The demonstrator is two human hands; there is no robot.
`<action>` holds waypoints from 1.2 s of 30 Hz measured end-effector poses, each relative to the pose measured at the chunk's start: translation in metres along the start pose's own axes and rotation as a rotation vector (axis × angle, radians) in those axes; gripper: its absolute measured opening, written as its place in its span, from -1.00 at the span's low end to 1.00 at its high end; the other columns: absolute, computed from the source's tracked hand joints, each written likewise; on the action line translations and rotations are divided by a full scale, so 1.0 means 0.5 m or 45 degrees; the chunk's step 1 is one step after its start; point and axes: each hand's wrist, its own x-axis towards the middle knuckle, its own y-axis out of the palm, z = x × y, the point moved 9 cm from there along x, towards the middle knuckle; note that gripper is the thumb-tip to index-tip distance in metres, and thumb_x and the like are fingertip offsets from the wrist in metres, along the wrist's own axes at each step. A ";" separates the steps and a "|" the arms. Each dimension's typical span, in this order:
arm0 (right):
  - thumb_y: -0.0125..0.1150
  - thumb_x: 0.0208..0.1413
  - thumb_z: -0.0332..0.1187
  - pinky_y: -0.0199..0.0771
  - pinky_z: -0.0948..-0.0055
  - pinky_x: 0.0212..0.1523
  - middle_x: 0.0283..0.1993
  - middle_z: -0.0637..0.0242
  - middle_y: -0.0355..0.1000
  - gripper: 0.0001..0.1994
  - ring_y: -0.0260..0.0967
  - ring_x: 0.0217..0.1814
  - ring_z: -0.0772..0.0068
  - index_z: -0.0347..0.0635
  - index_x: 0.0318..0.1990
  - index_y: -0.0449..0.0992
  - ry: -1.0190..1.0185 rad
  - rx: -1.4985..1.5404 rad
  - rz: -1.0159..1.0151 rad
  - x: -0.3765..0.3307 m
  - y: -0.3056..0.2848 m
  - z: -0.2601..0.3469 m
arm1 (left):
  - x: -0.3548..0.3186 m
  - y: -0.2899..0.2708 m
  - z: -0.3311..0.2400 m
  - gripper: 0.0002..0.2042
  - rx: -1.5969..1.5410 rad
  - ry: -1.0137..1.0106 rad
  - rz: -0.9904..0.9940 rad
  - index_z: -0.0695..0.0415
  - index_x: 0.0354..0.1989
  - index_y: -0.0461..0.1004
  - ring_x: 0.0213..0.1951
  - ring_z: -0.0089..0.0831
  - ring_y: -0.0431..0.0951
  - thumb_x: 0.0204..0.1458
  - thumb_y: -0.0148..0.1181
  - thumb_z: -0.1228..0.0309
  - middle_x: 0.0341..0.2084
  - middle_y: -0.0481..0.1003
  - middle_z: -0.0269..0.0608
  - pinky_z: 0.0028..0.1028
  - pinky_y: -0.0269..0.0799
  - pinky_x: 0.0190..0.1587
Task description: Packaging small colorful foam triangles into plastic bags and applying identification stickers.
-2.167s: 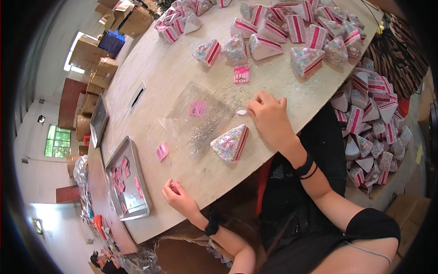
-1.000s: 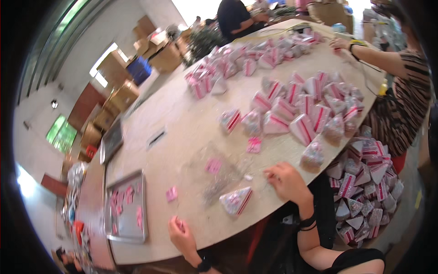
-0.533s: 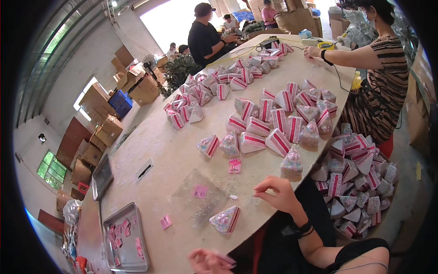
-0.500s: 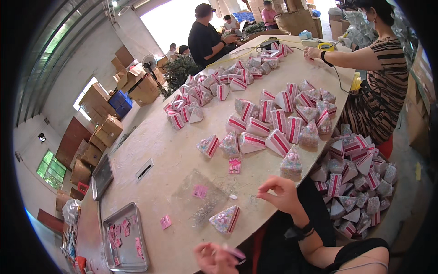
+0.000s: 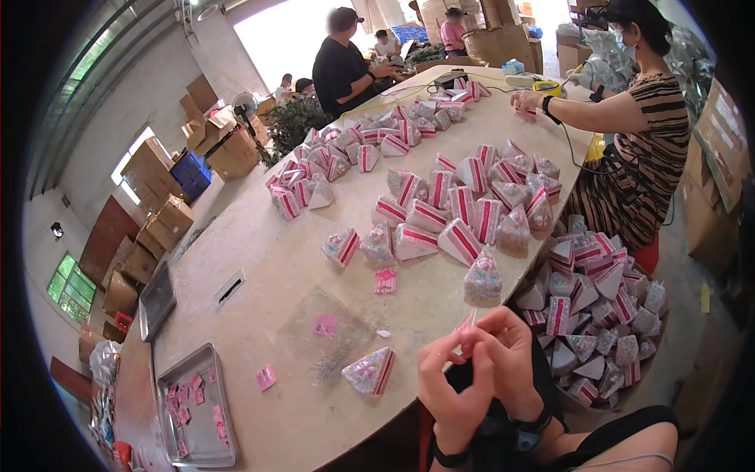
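The person's left hand [image 5: 456,384] and right hand [image 5: 511,355] meet, fingertips drawn into a narrow pinch around a small pink piece [image 5: 468,322]. Over to their left on the desk [image 5: 314,436] lies a sprinkled cake wedge [image 5: 367,371]; beyond it, a pink tag [image 5: 385,282] carries markings I can't make out.

Left hand [image 5: 456,385]: is up and to the right, touching the other hand; before, it was low and well apart.
Right hand [image 5: 510,358]: meets the left hand's fingertips; before, it was alone.
Pink piece [image 5: 469,319]: is between both hands; before, pink showed only at the left.
Far person in black [image 5: 334,75]: shows now; at first, was out of sight.
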 end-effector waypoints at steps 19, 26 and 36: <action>0.16 0.22 -0.44 0.47 0.59 -0.24 -0.34 0.37 0.42 -0.88 0.34 -0.42 0.60 -0.24 -0.16 0.40 0.618 0.549 0.189 0.011 0.006 -0.059 | 0.014 0.019 0.021 -0.67 -0.036 0.151 0.258 0.25 0.05 0.38 -0.32 -0.33 0.58 0.09 0.06 0.72 -0.29 0.58 -0.09 -0.44 0.49 -0.27; 0.11 0.26 -0.42 0.32 0.70 -0.40 -0.36 0.39 0.40 -0.90 0.15 -0.54 0.78 -0.24 -0.16 0.41 0.750 0.695 0.216 0.006 0.008 -0.078 | 0.008 0.016 0.058 -0.65 -0.244 -0.119 0.246 0.25 0.10 0.33 -0.27 -0.47 0.59 0.12 0.13 0.65 -0.28 0.58 -0.10 -0.51 0.49 -0.21; -0.01 0.33 -0.37 0.19 0.73 -0.51 -0.39 0.44 0.34 -0.85 0.06 -0.59 0.80 -0.26 -0.11 0.39 0.817 0.844 0.282 0.004 0.021 -0.086 | 0.021 0.013 0.069 -0.70 -0.044 -0.145 0.331 0.24 -0.02 0.46 -0.31 -0.35 0.58 0.05 0.22 0.66 -0.26 0.58 -0.09 -0.47 0.50 -0.28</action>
